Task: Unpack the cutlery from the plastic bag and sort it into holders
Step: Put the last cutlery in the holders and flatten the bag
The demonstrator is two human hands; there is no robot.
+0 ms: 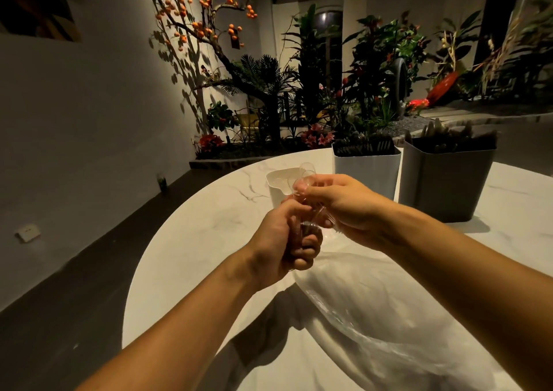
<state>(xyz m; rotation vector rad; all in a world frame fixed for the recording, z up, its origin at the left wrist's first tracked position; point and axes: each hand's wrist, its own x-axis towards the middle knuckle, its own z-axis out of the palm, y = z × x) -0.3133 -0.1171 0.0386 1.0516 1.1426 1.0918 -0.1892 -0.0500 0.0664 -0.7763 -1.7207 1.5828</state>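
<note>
Two hands: both raised above the middle of the table (pixel 191 241), touching each other over a bunch of clear plastic cutlery (pixel 305 181).
Left hand (pixel 284 247): fingers curled tight round the lower ends of the bunch.
Right hand (pixel 338 205): fingertips pinching the upper part of the clear pieces; spoon-like bowls show just above them.
Plastic bag (pixel 374 309): crumpled and see-through, lying on the table's near side under the right forearm.
White holder (pixel 281 187): low, toward the far edge, just behind the hands; contents cannot be told.
Pale square holder (pixel 366 169): at the far edge, with dark fork tines sticking up.
Grey square holder (pixel 446 181): at the far right edge, just beside the pale one, dark cutlery standing in it.
</note>
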